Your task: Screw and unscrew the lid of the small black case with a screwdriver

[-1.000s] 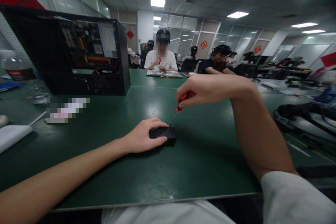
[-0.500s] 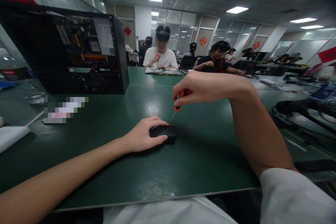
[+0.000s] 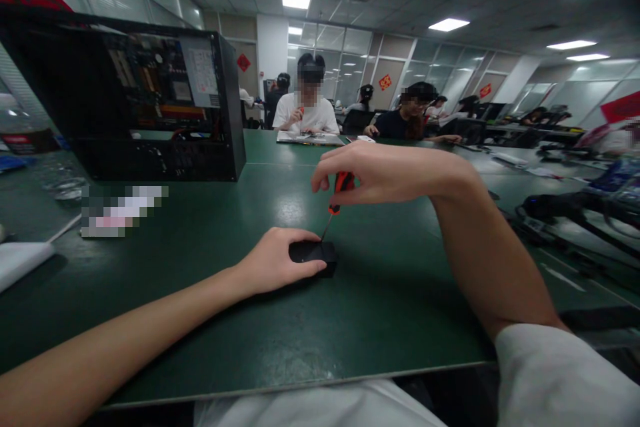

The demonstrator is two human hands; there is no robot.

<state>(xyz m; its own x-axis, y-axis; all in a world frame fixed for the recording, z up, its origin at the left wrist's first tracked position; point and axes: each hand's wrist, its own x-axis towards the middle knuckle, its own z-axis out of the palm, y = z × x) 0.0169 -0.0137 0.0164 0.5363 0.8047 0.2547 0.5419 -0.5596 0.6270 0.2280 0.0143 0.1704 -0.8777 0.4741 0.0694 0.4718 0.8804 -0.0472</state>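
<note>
A small black box-shaped device [image 3: 313, 252] lies on the green table [image 3: 390, 320]; its exact kind does not show. My left hand [image 3: 280, 259] grips it from the left, thumb along the near side and fingers along the far side. Above it, my right hand [image 3: 365, 170] holds a screwdriver [image 3: 342, 188] with an orange and black handle. The screwdriver leans slightly, and its thin shaft runs down to the device's top near the far edge, where the tip appears to touch. Some of my right fingers are lifted off the handle.
An opened black computer case [image 3: 227, 107] stands at the back left. Near it lie a blurred-out flat object [image 3: 125, 210] and a white box with a cable [image 3: 25, 260]. Black cables and gear [image 3: 555, 213] lie at the right. Across the table sits a person in white [image 3: 320, 110].
My right hand has shifted slightly left on the screwdriver, its fingers loosened and more spread. The screwdriver stands a little more upright. My left hand keeps its hold on the black device.
</note>
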